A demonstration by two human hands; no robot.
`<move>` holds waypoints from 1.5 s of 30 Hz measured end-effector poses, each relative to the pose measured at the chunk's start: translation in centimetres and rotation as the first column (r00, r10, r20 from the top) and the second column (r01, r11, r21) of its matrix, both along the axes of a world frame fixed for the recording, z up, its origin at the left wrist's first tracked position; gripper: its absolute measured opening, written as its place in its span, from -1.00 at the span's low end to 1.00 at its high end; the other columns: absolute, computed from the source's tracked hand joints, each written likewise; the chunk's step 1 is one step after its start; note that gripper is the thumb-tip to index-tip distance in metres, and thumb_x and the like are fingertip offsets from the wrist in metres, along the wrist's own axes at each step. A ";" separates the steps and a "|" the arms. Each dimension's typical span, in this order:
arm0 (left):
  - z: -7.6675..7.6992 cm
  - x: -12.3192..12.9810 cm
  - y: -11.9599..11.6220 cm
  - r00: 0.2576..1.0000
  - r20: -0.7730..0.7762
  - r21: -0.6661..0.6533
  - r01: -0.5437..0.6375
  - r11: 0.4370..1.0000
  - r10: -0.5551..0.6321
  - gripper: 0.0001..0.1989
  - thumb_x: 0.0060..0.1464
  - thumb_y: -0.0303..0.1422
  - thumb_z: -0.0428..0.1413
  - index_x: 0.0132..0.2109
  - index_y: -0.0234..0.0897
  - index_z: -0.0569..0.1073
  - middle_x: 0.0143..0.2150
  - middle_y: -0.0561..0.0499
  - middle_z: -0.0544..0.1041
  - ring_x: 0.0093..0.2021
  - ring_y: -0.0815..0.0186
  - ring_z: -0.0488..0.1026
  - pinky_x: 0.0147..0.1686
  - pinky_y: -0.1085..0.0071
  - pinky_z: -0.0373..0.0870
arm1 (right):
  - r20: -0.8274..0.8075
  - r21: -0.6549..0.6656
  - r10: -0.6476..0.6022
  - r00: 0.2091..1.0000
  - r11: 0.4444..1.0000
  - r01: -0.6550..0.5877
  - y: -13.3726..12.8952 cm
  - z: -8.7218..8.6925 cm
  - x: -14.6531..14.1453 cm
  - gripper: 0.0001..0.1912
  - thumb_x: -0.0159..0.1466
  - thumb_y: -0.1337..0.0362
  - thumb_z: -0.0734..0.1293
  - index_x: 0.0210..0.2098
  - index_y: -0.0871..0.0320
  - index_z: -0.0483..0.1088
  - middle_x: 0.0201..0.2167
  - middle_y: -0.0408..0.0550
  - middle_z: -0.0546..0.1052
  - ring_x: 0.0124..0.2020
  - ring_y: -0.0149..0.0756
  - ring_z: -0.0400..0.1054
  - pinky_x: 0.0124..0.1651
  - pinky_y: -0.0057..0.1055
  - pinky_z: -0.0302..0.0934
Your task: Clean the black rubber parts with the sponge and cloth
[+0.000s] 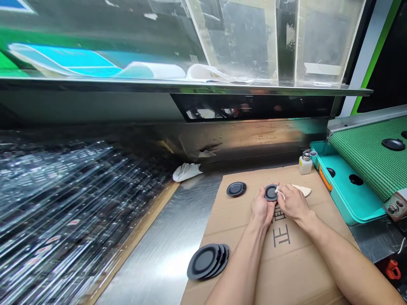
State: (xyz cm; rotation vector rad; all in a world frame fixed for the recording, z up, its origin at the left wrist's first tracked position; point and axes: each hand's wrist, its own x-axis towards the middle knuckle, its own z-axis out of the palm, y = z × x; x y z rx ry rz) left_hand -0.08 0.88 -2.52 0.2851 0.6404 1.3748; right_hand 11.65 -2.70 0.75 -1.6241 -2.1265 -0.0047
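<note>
A factory-like workshop; a green mesh conveyor belt [359, 148] at right carries round black parts [393, 144]; a shiny metal surface [159, 237] bears brown cardboard sheeting [286, 271] with stacked dark-grey discs [203, 262].

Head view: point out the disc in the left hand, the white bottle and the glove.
Disc [270, 193], head view: middle of its dark face.
White bottle [305, 166], head view: middle of its body.
Glove [186, 172], head view: middle of its white surface.

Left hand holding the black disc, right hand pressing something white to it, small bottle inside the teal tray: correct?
Not the small bottle: the head view shows it outside the teal tray, beside it on the cardboard. Left hand, right hand and black disc are as you say.
</note>
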 end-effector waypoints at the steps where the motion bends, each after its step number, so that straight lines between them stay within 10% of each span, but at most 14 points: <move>1: -0.1 -0.1 0.0 1.000 0.006 0.004 0.006 1.000 -0.006 -0.63 0.38 -0.32 -0.10 -0.18 -0.42 0.56 -0.16 -0.24 0.65 -0.08 0.16 0.60 0.06 0.17 0.48 | 0.008 -0.010 0.028 1.000 1.000 -0.028 -0.2 -0.1 -0.2 -0.81 0.40 0.31 0.21 -0.11 0.13 0.45 -0.17 0.00 0.54 -0.18 -0.25 0.44 -0.18 -0.42 0.24; 24: -0.3 2.0 -0.8 1.000 -0.026 -0.031 0.007 0.999 -0.008 -0.65 0.37 -0.38 -0.10 -0.19 -0.42 0.55 -0.24 -0.19 0.65 -0.15 0.21 0.62 0.03 0.22 0.50 | -0.009 -0.081 0.197 0.980 0.977 -0.197 0.3 0.7 0.5 -0.84 0.35 0.36 0.25 -0.18 0.11 0.48 -0.10 -0.02 0.54 -0.08 -0.24 0.40 -0.04 -0.39 0.24; 39: 2.4 -1.7 0.3 0.981 0.181 -0.094 0.095 0.991 -0.077 -0.62 0.40 -0.28 -0.17 -0.06 -0.42 0.48 0.03 -0.33 0.58 -0.01 0.04 0.60 -0.17 0.17 0.59 | 0.092 -0.026 -0.288 0.953 0.956 0.291 0.8 3.0 6.3 -0.67 0.42 0.15 0.18 -0.10 0.17 0.53 -0.11 0.13 0.55 -0.02 -0.07 0.35 0.01 -0.26 0.14; 45: 2.4 -1.9 0.2 0.972 0.203 -0.032 0.128 0.991 -0.119 -0.67 0.38 -0.25 -0.14 -0.06 -0.35 0.45 0.05 -0.30 0.57 0.02 0.01 0.58 -0.17 0.14 0.57 | 0.240 -0.174 -0.020 0.971 0.983 0.063 0.6 1.8 6.2 -0.56 0.33 0.17 0.31 0.19 0.04 0.41 0.09 0.09 0.50 0.11 0.00 0.31 0.15 -0.14 0.07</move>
